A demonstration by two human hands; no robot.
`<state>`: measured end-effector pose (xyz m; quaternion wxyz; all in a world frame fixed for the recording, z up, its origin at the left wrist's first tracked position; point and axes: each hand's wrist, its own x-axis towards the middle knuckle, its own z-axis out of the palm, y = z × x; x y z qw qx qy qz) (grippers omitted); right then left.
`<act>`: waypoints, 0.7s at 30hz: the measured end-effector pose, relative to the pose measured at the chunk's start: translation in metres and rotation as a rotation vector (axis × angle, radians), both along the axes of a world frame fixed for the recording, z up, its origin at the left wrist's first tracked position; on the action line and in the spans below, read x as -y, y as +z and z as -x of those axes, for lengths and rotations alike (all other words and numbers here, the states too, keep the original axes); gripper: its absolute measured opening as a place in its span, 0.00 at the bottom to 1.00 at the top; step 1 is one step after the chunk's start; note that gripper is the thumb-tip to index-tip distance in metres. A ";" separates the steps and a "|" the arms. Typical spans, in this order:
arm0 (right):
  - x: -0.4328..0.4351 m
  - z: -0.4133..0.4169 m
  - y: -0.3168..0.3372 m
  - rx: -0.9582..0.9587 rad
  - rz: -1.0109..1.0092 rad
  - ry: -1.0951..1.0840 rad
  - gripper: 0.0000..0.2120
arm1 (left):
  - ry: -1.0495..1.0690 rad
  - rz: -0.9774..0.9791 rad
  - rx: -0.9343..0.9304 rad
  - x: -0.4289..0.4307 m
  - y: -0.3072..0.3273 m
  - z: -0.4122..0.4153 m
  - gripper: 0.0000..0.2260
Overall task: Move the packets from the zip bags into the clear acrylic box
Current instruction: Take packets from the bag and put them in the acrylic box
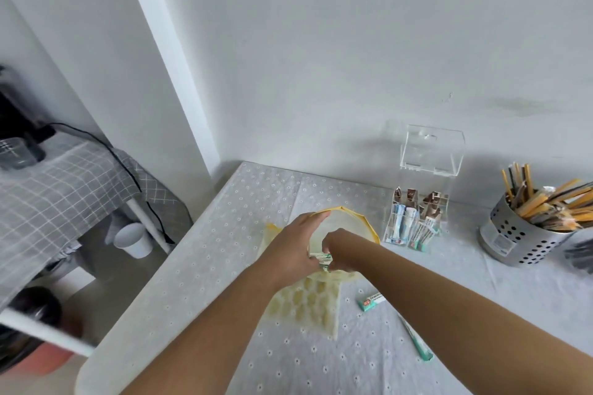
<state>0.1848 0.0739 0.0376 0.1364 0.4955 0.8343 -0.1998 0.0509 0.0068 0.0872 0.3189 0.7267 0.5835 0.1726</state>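
Observation:
A yellow-rimmed zip bag [353,218] stands open at the middle of the table. My left hand [295,247] grips the bag's near side and mouth. My right hand [340,250] reaches into the bag and pinches green-and-white packets [319,258] at its mouth. The clear acrylic box [414,221] stands to the right with its lid [431,149] raised; several packets stand in its compartments. One green packet [372,298] and another green packet [415,341] lie loose on the cloth near my right forearm.
A second zip bag with a yellow pattern [305,305] lies flat under my hands. A perforated metal cup of sticks [526,234] stands at the right. The table [199,250] drops off at its left edge, beside a white cup [133,239] on the floor.

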 end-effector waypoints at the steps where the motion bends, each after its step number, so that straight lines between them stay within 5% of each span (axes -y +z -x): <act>1: -0.002 0.004 -0.006 0.038 0.016 0.005 0.22 | 0.005 -0.001 0.001 0.001 0.000 0.003 0.37; 11: -0.012 0.021 -0.039 0.086 0.021 -0.019 0.30 | 0.044 0.026 0.014 0.008 -0.010 0.015 0.36; 21: -0.019 0.026 -0.054 0.097 0.079 -0.036 0.22 | 0.052 0.064 -0.008 0.004 -0.014 0.014 0.37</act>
